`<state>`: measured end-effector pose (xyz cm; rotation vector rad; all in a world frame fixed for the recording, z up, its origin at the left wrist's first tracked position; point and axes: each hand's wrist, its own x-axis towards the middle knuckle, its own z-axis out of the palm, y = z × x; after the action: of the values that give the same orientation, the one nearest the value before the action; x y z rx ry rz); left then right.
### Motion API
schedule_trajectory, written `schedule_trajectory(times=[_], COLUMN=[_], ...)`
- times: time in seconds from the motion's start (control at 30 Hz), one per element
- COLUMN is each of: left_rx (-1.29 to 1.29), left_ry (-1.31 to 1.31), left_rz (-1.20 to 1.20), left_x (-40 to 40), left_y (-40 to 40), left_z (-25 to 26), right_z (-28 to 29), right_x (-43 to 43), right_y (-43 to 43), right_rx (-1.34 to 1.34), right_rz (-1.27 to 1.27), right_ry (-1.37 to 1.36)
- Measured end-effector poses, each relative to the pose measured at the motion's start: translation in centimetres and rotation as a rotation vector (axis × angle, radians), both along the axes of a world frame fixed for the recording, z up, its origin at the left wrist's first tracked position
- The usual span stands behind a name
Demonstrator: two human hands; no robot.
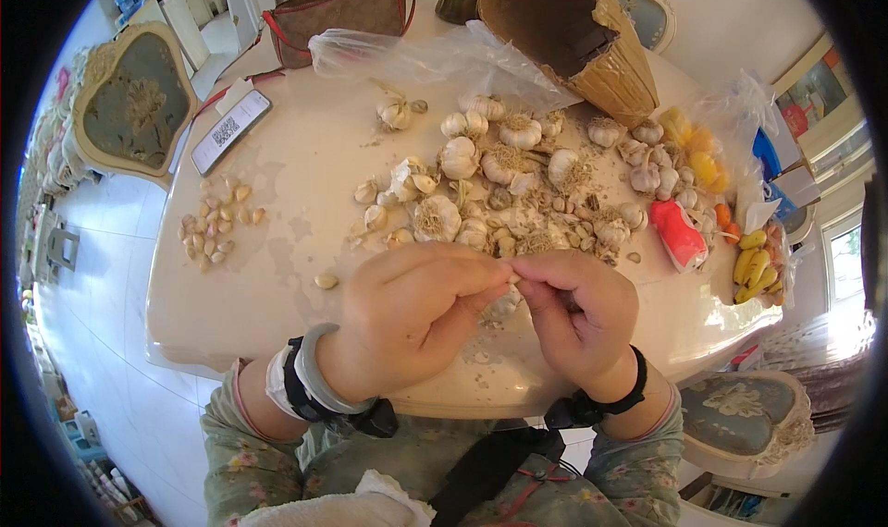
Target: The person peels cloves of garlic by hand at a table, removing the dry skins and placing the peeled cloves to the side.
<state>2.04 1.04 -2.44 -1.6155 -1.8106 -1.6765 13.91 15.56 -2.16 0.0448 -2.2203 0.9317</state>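
My left hand [416, 312] and my right hand [583, 312] meet at the fingertips above the near part of the table. Pinched between them is a small garlic clove [513, 278], mostly covered by the fingers. Just beyond the hands lies a heap of whole garlic bulbs [459, 158], with loose skins and small cloves [562, 229] scattered among them. To the left is a group of peeled garlic cloves [211, 225]. A single clove [326, 281] rests apart from it, close to my left hand. A pale bulb partly shows beneath the fingertips.
A phone [232, 132] showing a printed code lies at the left. Behind the garlic are a brown handbag [340, 21], a clear plastic bag [416, 59] and a torn cardboard container [624, 76]. Bananas [755, 267] and a red packet [678, 236] lie at the right. Chairs [132, 104] flank the table.
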Motion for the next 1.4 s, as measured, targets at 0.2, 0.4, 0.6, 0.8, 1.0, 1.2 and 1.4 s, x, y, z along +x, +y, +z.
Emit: schedule_trajectory(times=[0.2, 0.4, 0.6, 0.8, 1.0, 1.2, 1.4], left_rx=[-0.036, 0.007, 0.054, 0.086, 0.058, 0.074, 0.066], left_ry=[-0.058, -0.041, 0.057, 0.131, 0.300, 0.302, 0.256], left_rz=[0.016, -0.015, -0.076, -0.075, -0.110, -0.111, -0.116], left_x=[0.2, -0.1, -0.6, -0.7, -1.1, -0.9, -0.8], left_y=[0.2, 0.3, 0.4, 0.2, -0.2, 0.0, -0.1], left_z=[0.5, -0.2, -0.1, -0.4, -0.6, -0.2, -0.3], right_z=[0.3, 0.1, 0.0, -0.2, -0.3, 0.0, -0.3], right_x=[-0.2, 0.2, 0.2, 0.2, 0.3, 0.4, 0.3], right_y=[0.0, 0.1, 1.0, 0.9, 1.3, 0.6, 0.5], right_rx=[-0.083, -0.350, -0.830, -0.832, -0.852, -0.889, -0.964], right_rz=[0.036, 0.151, 0.426, 0.447, 0.458, 0.417, 0.431], right_ry=[-0.059, -0.189, -0.261, -0.240, -0.251, -0.255, -0.219])
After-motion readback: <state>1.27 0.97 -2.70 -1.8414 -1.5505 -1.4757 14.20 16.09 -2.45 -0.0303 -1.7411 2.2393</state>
